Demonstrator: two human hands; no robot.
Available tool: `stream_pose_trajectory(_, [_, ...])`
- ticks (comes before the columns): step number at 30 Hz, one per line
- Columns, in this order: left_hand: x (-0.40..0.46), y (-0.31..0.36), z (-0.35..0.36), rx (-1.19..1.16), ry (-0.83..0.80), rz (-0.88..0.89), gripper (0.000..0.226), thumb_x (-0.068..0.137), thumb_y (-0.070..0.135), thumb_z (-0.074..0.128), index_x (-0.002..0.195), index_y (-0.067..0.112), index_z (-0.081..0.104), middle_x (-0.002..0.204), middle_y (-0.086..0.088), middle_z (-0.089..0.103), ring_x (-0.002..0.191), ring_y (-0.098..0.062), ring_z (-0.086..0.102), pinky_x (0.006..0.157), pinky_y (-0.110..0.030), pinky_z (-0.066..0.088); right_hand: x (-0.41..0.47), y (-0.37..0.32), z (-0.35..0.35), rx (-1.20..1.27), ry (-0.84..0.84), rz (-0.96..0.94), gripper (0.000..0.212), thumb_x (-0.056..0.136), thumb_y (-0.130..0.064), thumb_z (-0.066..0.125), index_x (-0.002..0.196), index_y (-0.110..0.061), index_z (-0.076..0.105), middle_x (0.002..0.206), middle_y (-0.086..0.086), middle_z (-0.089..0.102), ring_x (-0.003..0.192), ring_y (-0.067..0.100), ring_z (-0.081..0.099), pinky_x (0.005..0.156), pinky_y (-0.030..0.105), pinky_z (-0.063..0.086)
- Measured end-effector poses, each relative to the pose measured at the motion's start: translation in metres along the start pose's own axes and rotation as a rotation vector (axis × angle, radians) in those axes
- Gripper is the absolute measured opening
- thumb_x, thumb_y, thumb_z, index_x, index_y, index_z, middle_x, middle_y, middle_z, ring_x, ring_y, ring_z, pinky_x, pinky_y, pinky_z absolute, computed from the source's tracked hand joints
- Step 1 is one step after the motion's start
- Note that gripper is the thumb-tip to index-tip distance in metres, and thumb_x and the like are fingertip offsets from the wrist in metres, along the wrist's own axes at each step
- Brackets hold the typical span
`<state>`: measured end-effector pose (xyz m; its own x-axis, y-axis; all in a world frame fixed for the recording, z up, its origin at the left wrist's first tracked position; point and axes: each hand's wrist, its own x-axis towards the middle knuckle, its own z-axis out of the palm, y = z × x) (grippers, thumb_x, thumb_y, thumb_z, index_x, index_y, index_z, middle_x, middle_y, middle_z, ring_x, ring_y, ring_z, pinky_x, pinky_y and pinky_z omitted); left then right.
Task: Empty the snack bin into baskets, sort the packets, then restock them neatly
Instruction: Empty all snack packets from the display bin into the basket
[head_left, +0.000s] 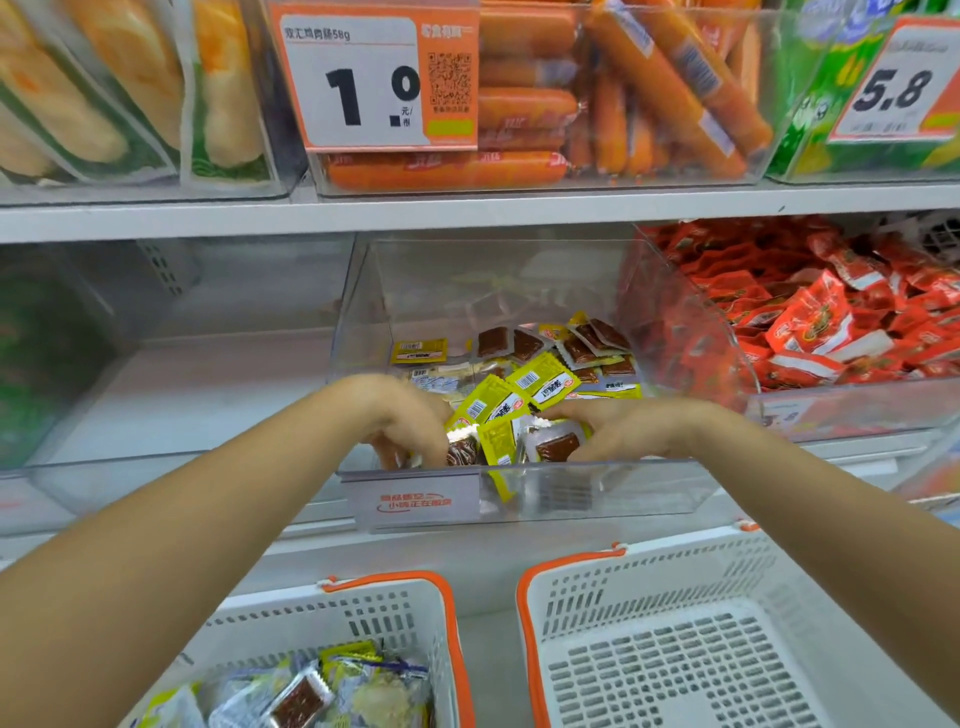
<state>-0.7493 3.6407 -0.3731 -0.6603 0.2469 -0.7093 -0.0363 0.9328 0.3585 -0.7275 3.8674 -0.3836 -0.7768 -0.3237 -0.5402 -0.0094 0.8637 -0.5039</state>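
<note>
Left basket (395, 613) part-filled, right basket (675, 597) bare below us; our left hand (410, 431) and right hand (618, 431) pinch packets (511, 436) in snack bin (519, 483), gathering for transfer.

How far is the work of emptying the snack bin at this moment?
Partly done. The left basket already holds some packets, while the right basket shows none. Both hands, left hand and right hand, are inside the clear snack bin, gathering yellow packets. Many packets remain at the back, so emptying, sorting and restocking are left.
</note>
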Motion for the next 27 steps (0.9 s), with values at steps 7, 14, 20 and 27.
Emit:
stream_pose_trajectory(7, [0.016, -0.003, 0.009, -0.120, 0.148, -0.001, 0.031, 0.081, 0.022, 0.075, 0.076, 0.012, 0.047, 0.071, 0.001, 0.053, 0.060, -0.012, 0.051, 0.054, -0.022, 0.051, 0.018, 0.000, 0.008, 0.027, 0.112, 0.066, 0.065, 0.083, -0.023, 0.065, 0.140, -0.024, 0.033, 0.121, -0.005, 0.056, 0.103, 0.014, 0.056, 0.077, 0.020, 0.047])
stream_pose_trajectory(14, [0.032, -0.005, 0.012, -0.541, 0.229, -0.015, 0.033, 0.077, 0.040, 0.077, 0.084, 0.013, 0.058, 0.077, -0.002, 0.058, 0.065, -0.014, 0.051, 0.056, -0.023, 0.040, 0.029, 0.003, 0.004, 0.282, 0.132, 0.171, 0.090, 0.079, -0.015, 0.075, 0.149, -0.023, 0.019, 0.137, 0.003, 0.043, 0.093, 0.018, 0.054, 0.074, 0.027, 0.051])
stream_pose_trajectory(20, [0.035, -0.001, 0.016, -0.533, 0.137, 0.081, 0.051, 0.073, 0.041, 0.080, 0.108, 0.011, 0.059, 0.104, -0.004, 0.061, 0.085, -0.017, 0.052, 0.064, -0.025, 0.041, 0.030, -0.003, 0.008, 0.056, 0.043, 0.111, 0.095, 0.080, -0.019, 0.075, 0.151, -0.016, 0.013, 0.156, -0.002, 0.023, 0.131, 0.022, 0.041, 0.088, 0.034, 0.051])
stream_pose_trajectory(27, [0.035, 0.004, 0.020, -0.132, 0.245, 0.186, 0.070, 0.073, 0.036, 0.080, 0.128, 0.009, 0.046, 0.122, -0.009, 0.057, 0.104, -0.026, 0.058, 0.067, -0.030, 0.047, 0.034, 0.000, 0.011, 0.149, 0.039, 0.054, 0.086, 0.081, -0.014, 0.074, 0.149, -0.013, 0.021, 0.156, -0.011, 0.023, 0.134, 0.013, 0.038, 0.096, 0.033, 0.049])
